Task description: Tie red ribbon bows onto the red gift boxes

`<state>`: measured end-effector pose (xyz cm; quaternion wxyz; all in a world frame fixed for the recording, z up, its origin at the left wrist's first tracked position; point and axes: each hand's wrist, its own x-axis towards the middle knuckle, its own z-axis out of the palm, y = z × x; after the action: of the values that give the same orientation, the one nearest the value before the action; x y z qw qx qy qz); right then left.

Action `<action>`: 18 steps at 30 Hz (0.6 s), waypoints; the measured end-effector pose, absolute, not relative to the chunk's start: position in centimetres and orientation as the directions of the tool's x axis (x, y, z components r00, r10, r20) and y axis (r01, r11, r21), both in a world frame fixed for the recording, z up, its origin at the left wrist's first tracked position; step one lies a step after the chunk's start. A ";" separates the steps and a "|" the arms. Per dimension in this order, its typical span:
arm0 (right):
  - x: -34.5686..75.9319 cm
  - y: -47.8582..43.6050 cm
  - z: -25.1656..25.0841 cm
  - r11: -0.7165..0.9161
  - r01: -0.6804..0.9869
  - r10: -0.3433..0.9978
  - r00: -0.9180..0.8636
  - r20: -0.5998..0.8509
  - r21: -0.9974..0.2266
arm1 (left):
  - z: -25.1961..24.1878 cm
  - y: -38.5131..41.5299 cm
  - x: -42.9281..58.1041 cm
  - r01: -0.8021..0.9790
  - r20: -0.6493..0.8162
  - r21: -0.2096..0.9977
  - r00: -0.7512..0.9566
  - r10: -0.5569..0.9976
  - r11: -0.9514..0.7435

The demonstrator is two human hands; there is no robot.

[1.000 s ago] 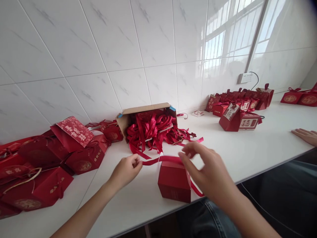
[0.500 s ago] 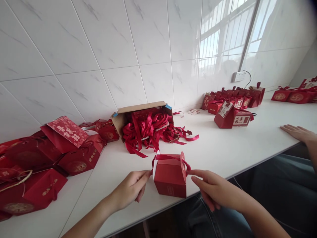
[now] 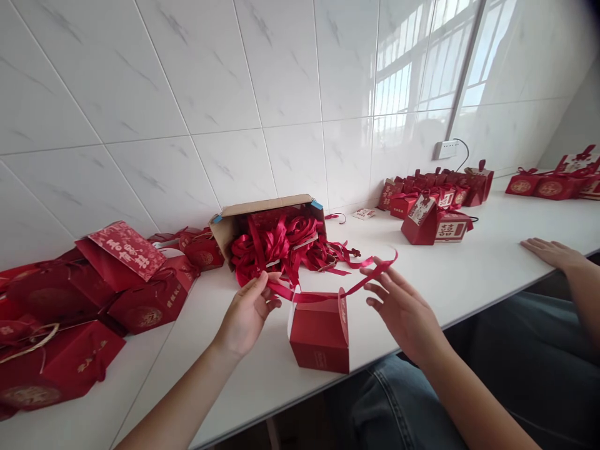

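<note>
A small red box (image 3: 319, 337) stands upright near the table's front edge, its top flaps raised. A red ribbon (image 3: 315, 298) passes through the flaps and rises to both sides. My left hand (image 3: 250, 309) is left of the box and pinches one ribbon end. Right of the box, my right hand (image 3: 405, 312) is raised with its fingers somewhat spread, and the other ribbon end lies against its fingertips. Neither hand touches the box itself.
Behind the box, a cardboard carton (image 3: 267, 203) spills red ribbons onto the white table (image 3: 365, 337). Red gift boxes (image 3: 145, 306) crowd the left, and more (image 3: 434, 226) stand back right. Another person's hand (image 3: 548, 251) rests at the right edge.
Both my hands have moved up and outward from the box's sides, drawing the ribbon ends up with them. My right-hand fingers have spread. The view has shifted slightly.
</note>
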<state>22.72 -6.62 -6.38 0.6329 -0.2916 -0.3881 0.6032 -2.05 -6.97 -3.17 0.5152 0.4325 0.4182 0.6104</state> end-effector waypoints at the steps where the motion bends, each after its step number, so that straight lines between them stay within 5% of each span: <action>1: 22.8 -6.5 -5.9 0.123 -0.574 0.989 0.000 0.150 -0.809 | -2.8 -6.9 -2.1 -0.294 0.104 0.947 -0.107 0.989 -0.132; 12: 22.3 -6.4 -2.7 0.300 -0.488 0.954 0.147 0.262 -0.820 | 0.5 -8.0 -2.9 -0.009 0.382 0.922 -0.150 0.912 -0.388; 18: 20.7 -5.7 -0.1 0.242 -0.480 0.947 -0.072 0.313 -0.843 | 3.4 -7.6 -0.7 0.310 0.540 0.803 -0.016 0.842 -0.509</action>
<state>20.72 -5.73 -0.12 0.6338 -0.2493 -0.4686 0.5627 -0.70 -7.58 3.39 0.2359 0.6607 0.4356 0.5640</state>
